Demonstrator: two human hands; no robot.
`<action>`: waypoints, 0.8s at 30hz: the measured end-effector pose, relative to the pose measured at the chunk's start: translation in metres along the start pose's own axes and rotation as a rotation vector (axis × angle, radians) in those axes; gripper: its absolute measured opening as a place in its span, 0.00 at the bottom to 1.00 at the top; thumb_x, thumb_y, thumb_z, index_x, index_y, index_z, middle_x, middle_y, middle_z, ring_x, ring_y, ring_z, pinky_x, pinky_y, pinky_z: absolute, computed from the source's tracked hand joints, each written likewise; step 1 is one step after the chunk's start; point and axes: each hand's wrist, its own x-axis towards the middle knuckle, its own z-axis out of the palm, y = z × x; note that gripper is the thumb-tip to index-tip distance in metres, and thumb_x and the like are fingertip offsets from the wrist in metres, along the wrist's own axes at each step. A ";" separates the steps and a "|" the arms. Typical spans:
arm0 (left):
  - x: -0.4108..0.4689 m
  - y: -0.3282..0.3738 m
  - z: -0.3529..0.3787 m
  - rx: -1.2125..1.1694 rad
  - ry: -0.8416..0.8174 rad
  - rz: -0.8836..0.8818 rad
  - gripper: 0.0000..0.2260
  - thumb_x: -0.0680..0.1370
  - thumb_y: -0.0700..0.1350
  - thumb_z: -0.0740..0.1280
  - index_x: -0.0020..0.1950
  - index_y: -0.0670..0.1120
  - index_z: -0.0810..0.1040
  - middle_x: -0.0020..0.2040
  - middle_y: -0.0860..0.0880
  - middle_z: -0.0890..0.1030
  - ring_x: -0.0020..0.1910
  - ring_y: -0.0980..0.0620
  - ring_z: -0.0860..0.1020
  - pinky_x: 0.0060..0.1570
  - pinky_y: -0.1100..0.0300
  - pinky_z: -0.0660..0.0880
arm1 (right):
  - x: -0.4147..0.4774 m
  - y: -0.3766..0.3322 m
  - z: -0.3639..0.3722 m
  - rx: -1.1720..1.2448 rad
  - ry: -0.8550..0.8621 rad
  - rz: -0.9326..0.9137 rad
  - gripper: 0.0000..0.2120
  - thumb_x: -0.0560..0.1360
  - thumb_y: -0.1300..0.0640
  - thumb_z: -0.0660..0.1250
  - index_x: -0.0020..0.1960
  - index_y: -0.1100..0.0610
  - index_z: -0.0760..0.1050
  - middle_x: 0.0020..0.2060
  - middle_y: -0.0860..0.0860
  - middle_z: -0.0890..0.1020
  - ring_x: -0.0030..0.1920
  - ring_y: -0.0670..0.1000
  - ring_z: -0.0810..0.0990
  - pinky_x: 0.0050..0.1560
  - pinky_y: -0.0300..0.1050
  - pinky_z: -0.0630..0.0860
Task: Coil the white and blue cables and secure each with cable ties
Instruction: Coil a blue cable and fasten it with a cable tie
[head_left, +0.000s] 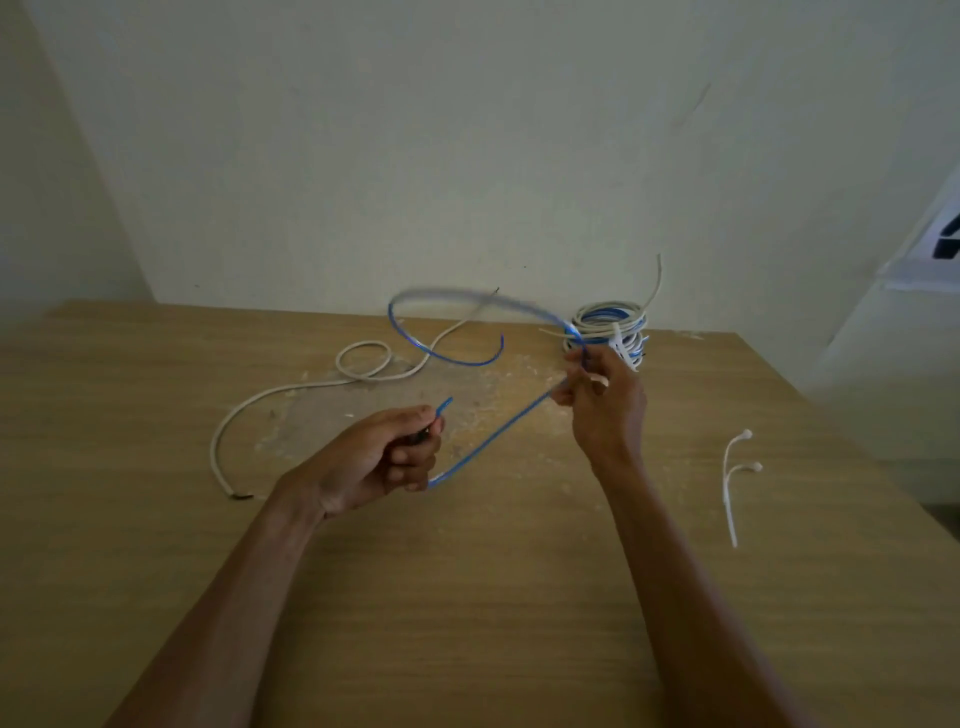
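Here both hands, left (379, 457) and right (602, 400), grip the glossy, springy blue cable (488, 441) over grainy wood.

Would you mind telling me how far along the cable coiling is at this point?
Done: a stack of coiled cables sits at the table's back edge. In hand: the blue cable, gripped by the left hand and right hand, only starting to loop. Left: the white cable lies uncoiled, and two cable ties lie unused.
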 end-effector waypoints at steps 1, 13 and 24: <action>0.002 -0.002 0.003 0.019 0.067 0.017 0.11 0.83 0.46 0.58 0.43 0.44 0.70 0.28 0.51 0.62 0.25 0.55 0.62 0.31 0.59 0.69 | 0.000 -0.001 0.001 0.040 0.014 -0.023 0.12 0.77 0.69 0.64 0.49 0.54 0.81 0.37 0.53 0.84 0.35 0.49 0.84 0.43 0.52 0.83; 0.019 -0.011 0.016 0.189 0.497 0.428 0.10 0.84 0.41 0.61 0.55 0.38 0.80 0.54 0.40 0.85 0.54 0.45 0.84 0.49 0.52 0.82 | -0.039 -0.051 0.026 0.685 -0.600 0.313 0.06 0.82 0.62 0.62 0.55 0.62 0.77 0.47 0.58 0.83 0.49 0.57 0.85 0.47 0.49 0.83; 0.020 -0.010 0.020 0.011 0.487 0.393 0.13 0.81 0.45 0.66 0.55 0.35 0.78 0.41 0.38 0.76 0.35 0.48 0.74 0.32 0.59 0.71 | -0.082 -0.044 0.064 -0.042 -0.503 -0.387 0.07 0.86 0.57 0.55 0.62 0.57 0.65 0.38 0.46 0.80 0.34 0.46 0.81 0.32 0.38 0.77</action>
